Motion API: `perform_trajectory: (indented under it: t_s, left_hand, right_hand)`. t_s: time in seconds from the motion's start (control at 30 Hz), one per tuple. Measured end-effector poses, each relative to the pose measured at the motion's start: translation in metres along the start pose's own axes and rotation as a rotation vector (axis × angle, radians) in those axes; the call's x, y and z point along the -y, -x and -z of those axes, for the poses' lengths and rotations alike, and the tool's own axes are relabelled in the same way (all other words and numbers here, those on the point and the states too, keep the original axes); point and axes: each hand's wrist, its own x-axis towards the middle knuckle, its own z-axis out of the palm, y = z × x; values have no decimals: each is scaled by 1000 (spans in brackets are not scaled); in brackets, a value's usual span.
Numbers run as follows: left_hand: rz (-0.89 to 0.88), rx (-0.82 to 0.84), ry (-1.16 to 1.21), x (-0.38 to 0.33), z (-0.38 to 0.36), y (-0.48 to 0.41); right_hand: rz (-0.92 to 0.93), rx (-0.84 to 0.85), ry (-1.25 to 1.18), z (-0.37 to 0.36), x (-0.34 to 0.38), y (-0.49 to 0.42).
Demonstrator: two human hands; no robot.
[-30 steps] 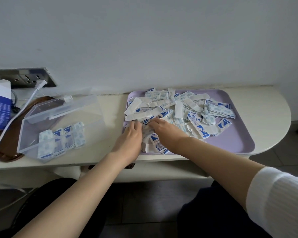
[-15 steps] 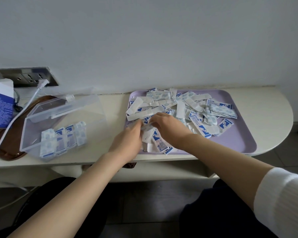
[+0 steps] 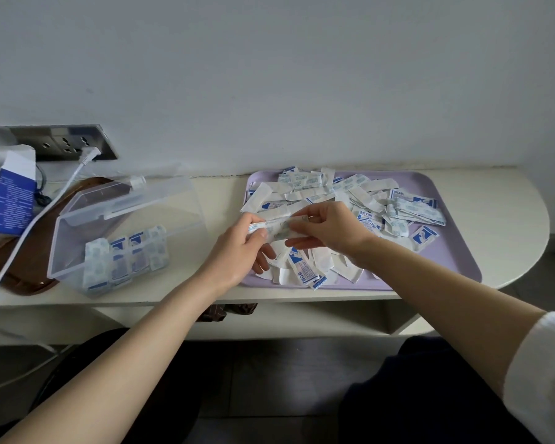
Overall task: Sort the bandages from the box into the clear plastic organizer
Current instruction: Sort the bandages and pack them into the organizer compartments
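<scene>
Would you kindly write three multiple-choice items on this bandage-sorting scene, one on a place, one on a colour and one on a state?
1. Where does the clear plastic organizer stand relative to the tray?
A. To its left
B. To its right
C. On top of it

2. What colour is the tray under the loose bandages?
A. Green
B. Lilac
C. Red

3. What is the state of the organizer's lid?
A. Shut
B. Open
C. Lying on the tray

Answers:
1. A, as the organizer sits at the left of the table, apart from the tray.
2. B, as its bare rim is pale purple.
3. B, as the lid stands tilted up behind the box.
</scene>
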Motion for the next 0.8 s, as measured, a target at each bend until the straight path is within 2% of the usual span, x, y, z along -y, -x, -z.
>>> perform_trajectory:
  t_s: [0.17,0.33,0.37,0.43,0.53,0.63,0.73,0.8]
  left_hand:
    - [-31,16,-82,-4,-2,8]
    - [-23,30,-122,-1,12,10]
    - [-28,32,-142,-1,15,12]
    - [-53,28,-226,-1,21,18]
    - [-97,38,-466,0,27,27]
    - [-94,88,-732,2,34,36]
    - [-51,165,-837,8,43,43]
    - [-48,184,-890,13,48,48]
  right_hand:
    - [28,85,172,-11,0,6]
    - [24,175,221,-16,7,10]
    - [36,177,278,-16,8,11]
    - [110,158,562,-16,9,11]
    - [214,166,918,-24,9,13]
    - [320,144,1111,-36,8,14]
    - [489,155,1214,-48,7,17]
    - [525,200,1220,-56,10,21]
